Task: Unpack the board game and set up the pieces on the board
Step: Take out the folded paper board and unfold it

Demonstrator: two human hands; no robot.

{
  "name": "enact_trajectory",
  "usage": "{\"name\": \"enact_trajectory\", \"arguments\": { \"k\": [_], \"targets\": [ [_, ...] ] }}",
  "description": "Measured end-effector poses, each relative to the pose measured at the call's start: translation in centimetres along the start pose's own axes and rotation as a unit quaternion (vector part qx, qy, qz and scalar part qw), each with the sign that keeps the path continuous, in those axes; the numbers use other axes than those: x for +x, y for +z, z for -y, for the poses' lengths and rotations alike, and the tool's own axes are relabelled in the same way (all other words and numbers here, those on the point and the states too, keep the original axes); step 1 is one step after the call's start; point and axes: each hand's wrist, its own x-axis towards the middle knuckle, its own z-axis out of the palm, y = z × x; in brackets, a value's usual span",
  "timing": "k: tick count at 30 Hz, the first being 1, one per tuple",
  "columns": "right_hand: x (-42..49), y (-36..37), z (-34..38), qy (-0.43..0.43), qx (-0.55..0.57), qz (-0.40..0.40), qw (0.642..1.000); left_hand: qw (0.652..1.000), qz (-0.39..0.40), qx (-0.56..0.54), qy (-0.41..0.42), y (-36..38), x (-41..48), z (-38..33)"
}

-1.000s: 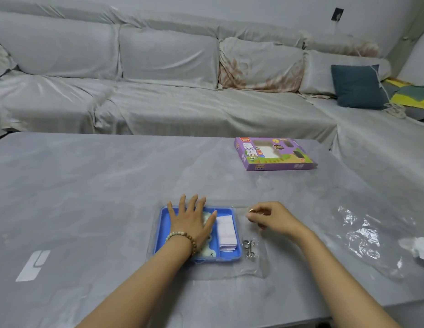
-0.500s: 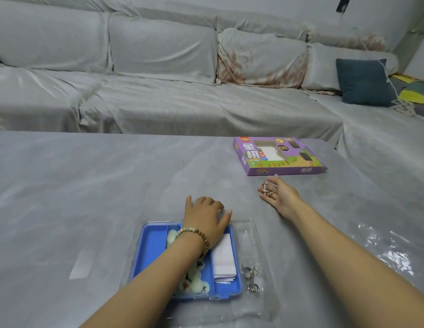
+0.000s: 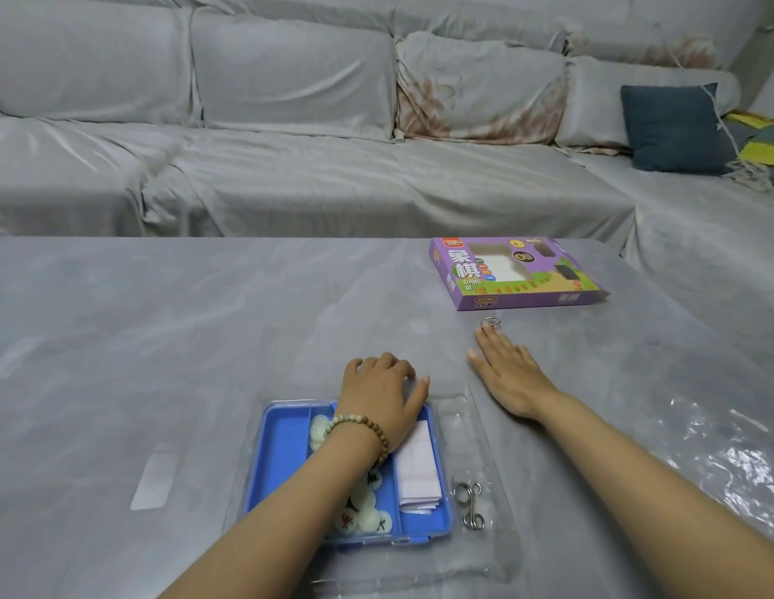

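Observation:
A blue plastic tray (image 3: pixel 285 451) lies near the table's front edge, inside a clear plastic shell (image 3: pixel 476 430). In it are several pale round game pieces (image 3: pixel 363 512) and a folded white paper board (image 3: pixel 417 469). My left hand (image 3: pixel 383 395) rests on the tray's far rim with fingers curled, holding nothing that I can see. My right hand (image 3: pixel 506 369) lies flat and open on the table; a small metal ring puzzle (image 3: pixel 491 322) sits at its fingertips. The purple game box (image 3: pixel 514 274) lies just beyond.
A second metal ring puzzle (image 3: pixel 469 503) lies in the clear shell to the right of the tray. Crinkled clear wrap (image 3: pixel 735 460) lies at the table's right. A grey covered sofa (image 3: pixel 290 157) runs behind the table, with a dark blue cushion (image 3: pixel 674 127).
My right hand carried a metal ring puzzle from beside the tray out toward the purple box and set it down, then flattened. My left hand slid to the tray's far rim.

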Motion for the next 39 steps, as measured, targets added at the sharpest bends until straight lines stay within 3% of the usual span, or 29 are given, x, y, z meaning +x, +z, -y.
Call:
{"name": "enact_trajectory", "arguments": {
  "k": [5, 12, 17, 20, 24, 28, 34, 39],
  "targets": [
    [1.8, -0.6, 0.8, 0.002, 0.027, -0.002, 1.000, 1.000, 0.000, 0.000, 0.002, -0.1, -0.1, 0.0],
    [-5.3, -2.1, 3.0, -0.067, 0.188, -0.147, 0.969, 0.999, 0.027, -0.019, 0.018, -0.9, -0.6, 0.2],
    [-14.1, -2.5, 5.0, -0.175, 0.140, -0.106, 0.969, 0.996, 0.070, 0.049, 0.001, -1.2, -4.6, 0.3],
    [-17.1, -1.9, 5.2, -0.217, 0.051, -0.078, 0.972, 0.995, 0.079, 0.062, 0.006, -0.9, -7.3, 0.1],
    [-18.3, -1.2, 5.3, -0.231, -0.090, -0.029, 0.968, 0.996, 0.068, 0.061, -0.017, -0.5, -8.4, 0.3],
    [-18.7, -1.0, 5.9, -0.232, -0.129, -0.032, 0.964, 0.996, 0.061, 0.055, -0.019, -0.6, -8.4, 0.2],
    [-18.9, -0.7, 5.6, -0.230, -0.077, -0.019, 0.970, 0.998, 0.046, 0.044, -0.019, -0.8, -8.5, 0.3],
    [-18.7, -0.8, 4.9, -0.181, 0.087, 0.003, 0.980, 0.998, 0.046, 0.044, -0.019, -0.8, -8.4, 0.3]
  ]
}}
